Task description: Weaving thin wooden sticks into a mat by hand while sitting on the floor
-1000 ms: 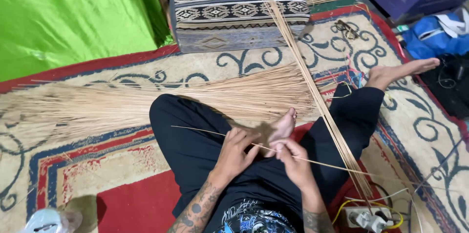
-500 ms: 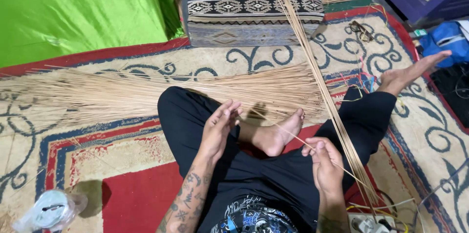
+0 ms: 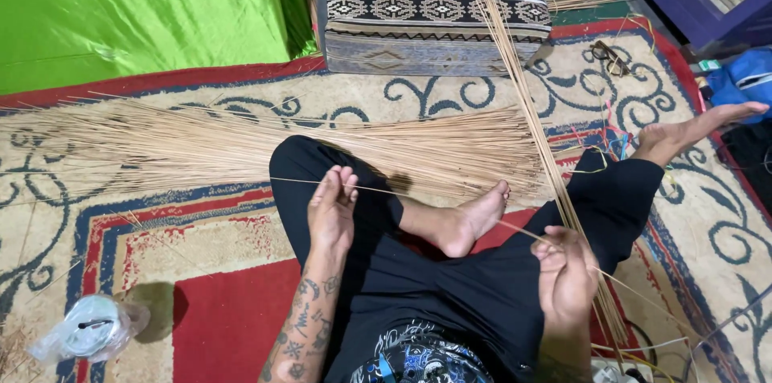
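So the left hand (image 3: pixel 332 206) has its fingertips pinched shut on one thin stick (image 3: pixel 418 196), and the right hand (image 3: pixel 565 277) is curled closed round the same stick further along, down at about 4 o'clock from the left. The stick runs taut between them across the lap, passing just over the bare foot (image 3: pixel 470 218) tucked in the middle. Looks to me like the step here is pulling a single stick out and straightening or cleaning it between both hands; whatever follows needs a steady light pinch so it doesn't snap. I can't really tell if the right hand holds a small blade or just the stick, its fingers hide that. Out at 12 o'clock from the hands there's a big fan of loose sticks (image 3: pixel 265 146) spread on the patterned rug (image 3: pixel 201 230), and a long bundle of sticks (image 3: pixel 531 126) runs from 12 down to 5 past the right knee. A woven cushion (image 3: pixel 426 21) sits at 12, green cloth (image 3: pixel 145 13) at 10, plastic cup (image 3: pixel 84 335) at 8.
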